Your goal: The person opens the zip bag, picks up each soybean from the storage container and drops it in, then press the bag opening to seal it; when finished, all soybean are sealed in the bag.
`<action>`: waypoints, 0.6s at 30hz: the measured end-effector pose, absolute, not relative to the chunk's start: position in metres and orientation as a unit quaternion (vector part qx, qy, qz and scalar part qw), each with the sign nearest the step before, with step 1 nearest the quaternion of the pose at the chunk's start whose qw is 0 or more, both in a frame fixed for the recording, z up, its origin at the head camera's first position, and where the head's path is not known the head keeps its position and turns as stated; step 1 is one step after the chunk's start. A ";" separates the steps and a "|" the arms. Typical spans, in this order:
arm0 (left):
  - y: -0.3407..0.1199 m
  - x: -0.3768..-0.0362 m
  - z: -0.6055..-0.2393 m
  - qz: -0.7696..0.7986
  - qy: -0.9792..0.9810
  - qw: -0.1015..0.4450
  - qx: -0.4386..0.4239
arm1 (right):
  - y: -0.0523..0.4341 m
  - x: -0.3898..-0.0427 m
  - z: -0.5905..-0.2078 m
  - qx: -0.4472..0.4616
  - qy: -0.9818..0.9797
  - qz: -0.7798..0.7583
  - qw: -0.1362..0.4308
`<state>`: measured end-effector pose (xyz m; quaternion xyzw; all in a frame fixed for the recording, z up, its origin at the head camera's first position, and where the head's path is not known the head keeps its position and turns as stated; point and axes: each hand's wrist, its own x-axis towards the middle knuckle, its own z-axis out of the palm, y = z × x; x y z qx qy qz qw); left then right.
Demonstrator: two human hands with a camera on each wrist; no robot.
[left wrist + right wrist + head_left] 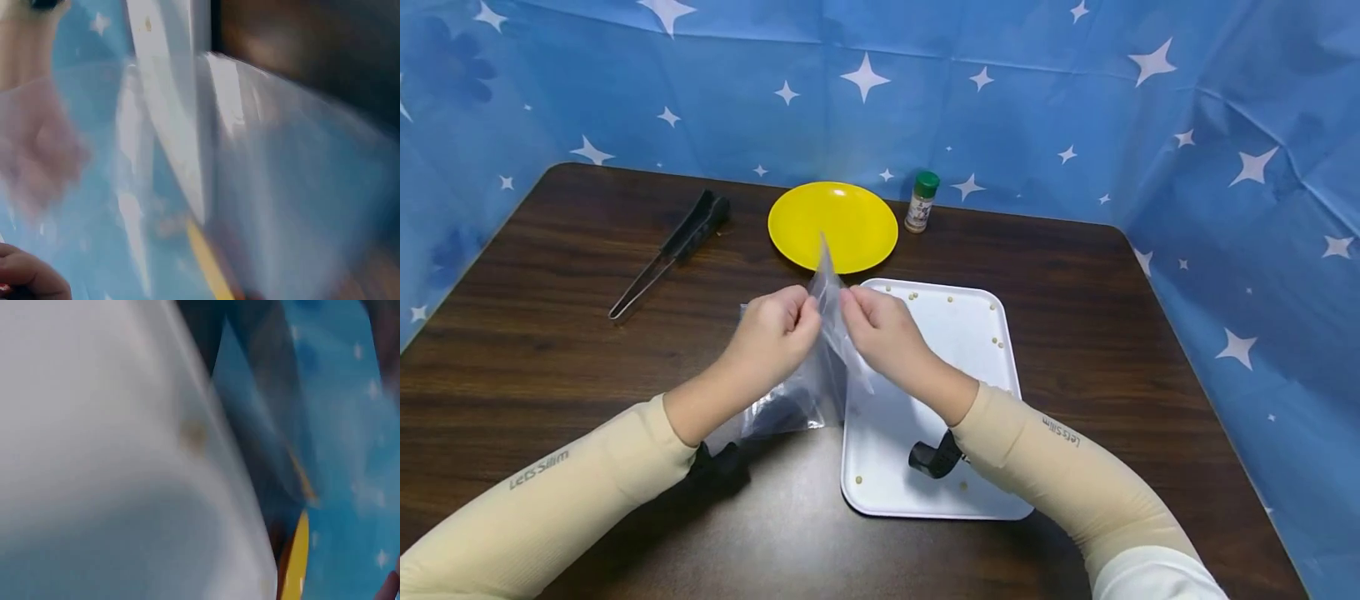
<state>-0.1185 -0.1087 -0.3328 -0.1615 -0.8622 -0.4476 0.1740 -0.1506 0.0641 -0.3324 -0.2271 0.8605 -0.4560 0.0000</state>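
Blue star-printed sheeting [1225, 125] walls in a dark wooden table [550, 333]. On it lies a white tray [970, 333] scattered with small beige beads [858, 479]; beyond the tray sit a yellow plate [842, 218], black tongs [673, 250] to the left and a green-capped spice jar [922, 201] to the right. Above the tray's left edge, a clear plastic bag [823, 367] is pinched at its top by the left hand [771, 333] and the right hand [883, 332], fingers curled on it. Both wrist views are blurred.
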 end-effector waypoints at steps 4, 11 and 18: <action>-0.125 -0.119 -0.330 -0.441 -0.873 0.165 -0.129 | 0.080 -0.157 -0.329 -0.188 0.882 -0.432 -0.016; -0.143 -0.116 -0.323 -0.418 -0.891 0.132 -0.118 | 0.097 -0.165 -0.322 -0.208 0.904 -0.374 0.009; -0.157 -0.112 -0.317 -0.391 -0.902 0.145 -0.115 | 0.109 -0.171 -0.319 -0.207 0.917 -0.342 0.009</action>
